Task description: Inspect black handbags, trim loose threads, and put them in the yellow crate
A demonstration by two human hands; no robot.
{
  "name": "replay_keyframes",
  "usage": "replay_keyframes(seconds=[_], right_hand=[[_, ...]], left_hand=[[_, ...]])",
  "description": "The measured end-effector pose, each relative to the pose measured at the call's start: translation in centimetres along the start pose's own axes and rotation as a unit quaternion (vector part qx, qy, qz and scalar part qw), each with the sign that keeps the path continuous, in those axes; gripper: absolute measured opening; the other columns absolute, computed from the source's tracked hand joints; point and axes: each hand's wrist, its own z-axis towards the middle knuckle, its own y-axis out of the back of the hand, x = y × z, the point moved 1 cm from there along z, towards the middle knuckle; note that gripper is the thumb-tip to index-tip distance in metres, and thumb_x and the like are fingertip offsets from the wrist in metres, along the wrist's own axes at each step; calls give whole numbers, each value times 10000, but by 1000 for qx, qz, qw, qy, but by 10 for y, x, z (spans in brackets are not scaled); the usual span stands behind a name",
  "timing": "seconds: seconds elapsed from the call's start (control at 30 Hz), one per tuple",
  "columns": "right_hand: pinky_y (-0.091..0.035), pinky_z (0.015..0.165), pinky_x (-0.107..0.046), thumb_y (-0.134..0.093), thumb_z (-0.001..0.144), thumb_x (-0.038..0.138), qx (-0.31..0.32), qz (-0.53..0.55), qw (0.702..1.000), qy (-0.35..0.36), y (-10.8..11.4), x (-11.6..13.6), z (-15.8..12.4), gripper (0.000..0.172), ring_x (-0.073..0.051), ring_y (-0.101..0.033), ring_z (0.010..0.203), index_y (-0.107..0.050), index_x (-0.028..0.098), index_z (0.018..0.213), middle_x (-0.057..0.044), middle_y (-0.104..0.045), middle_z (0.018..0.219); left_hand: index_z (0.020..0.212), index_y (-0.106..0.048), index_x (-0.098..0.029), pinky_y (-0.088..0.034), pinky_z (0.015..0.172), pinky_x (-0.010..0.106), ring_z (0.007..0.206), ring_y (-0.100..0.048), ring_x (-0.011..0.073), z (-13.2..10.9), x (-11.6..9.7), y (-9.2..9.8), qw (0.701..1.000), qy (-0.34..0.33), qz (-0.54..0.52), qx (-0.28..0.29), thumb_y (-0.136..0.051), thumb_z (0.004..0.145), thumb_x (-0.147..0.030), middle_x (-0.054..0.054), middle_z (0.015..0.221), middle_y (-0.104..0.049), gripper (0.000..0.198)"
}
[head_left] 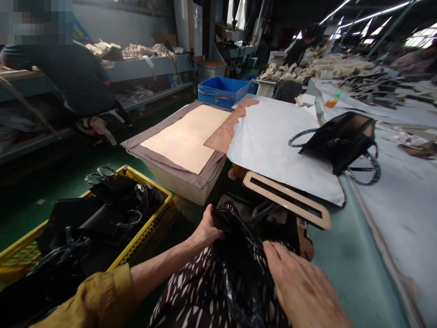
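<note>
A black handbag (235, 248) lies across my lap, over a dark patterned cloth with pale flecks. Its clear-wrapped handle hangs down the near side. My left hand (205, 230) pinches the bag's far left edge between thumb and fingers. On the opposite edge, my right hand (293, 278) grips with its fingers curled over, partly out of sight. Another black handbag (344, 136) with wrapped handles rests on the table to the right. Beyond my right hand, a pale slotted wooden frame (287, 200) juts over the table's edge.
A yellow crate (164, 196) of black bags stands at left. Ahead is a white tub (180, 187) topped with grey cloth and a cream sheet (184, 136). White sheeting (276, 136) covers the table beside it. A blue bin (221, 89) stands behind; a person sits far left.
</note>
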Motion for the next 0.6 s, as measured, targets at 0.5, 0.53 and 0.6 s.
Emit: replay_keyframes(seconds=[0.5,0.53,0.6], right_hand=[[-516,791,-313,-479,772,451,-25,312,945,-95,51,-103,-15,368,-231,-630,881,-646,246,1027,-41,-672,1014],[-514,783,-296,-485,772,446,10,363,927,-94,47,-107,-13,371,-222,-632,855,-650,227,1022,-44,-673,1005],[-508,758,-269,-480,788,404,73,451,886,-85,31,-106,-9,359,-202,-623,812,-640,196,1034,-43,-671,981]], left_hand=[[917,-637,-150,-427,576,201,662,-563,146,21,-132,51,966,-45,172,190,-504,474,-46,-26,715,-633,474],[893,-646,-152,-426,562,201,655,-564,151,18,-142,56,955,-27,216,204,-503,474,-59,-28,707,-637,453],[860,-658,-155,-421,537,200,647,-564,161,9,-152,65,931,20,295,214,-508,465,-75,-28,692,-645,429]])
